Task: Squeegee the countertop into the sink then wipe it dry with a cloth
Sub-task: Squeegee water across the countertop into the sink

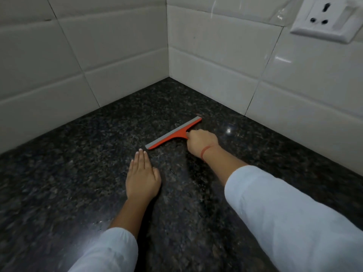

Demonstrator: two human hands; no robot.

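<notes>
An orange squeegee (173, 133) with a grey rubber blade lies with its blade on the dark speckled granite countertop (78, 173), near the corner where two tiled walls meet. My right hand (200, 139) is closed around its handle, a red thread on the wrist. My left hand (142, 175) rests flat on the countertop, fingers together, just left of and below the blade's near end, holding nothing. No sink and no cloth are in view.
White tiled walls (98, 65) close off the counter at the back and on the right. A white wall socket (326, 18) sits high on the right wall. White sleeves cover both forearms.
</notes>
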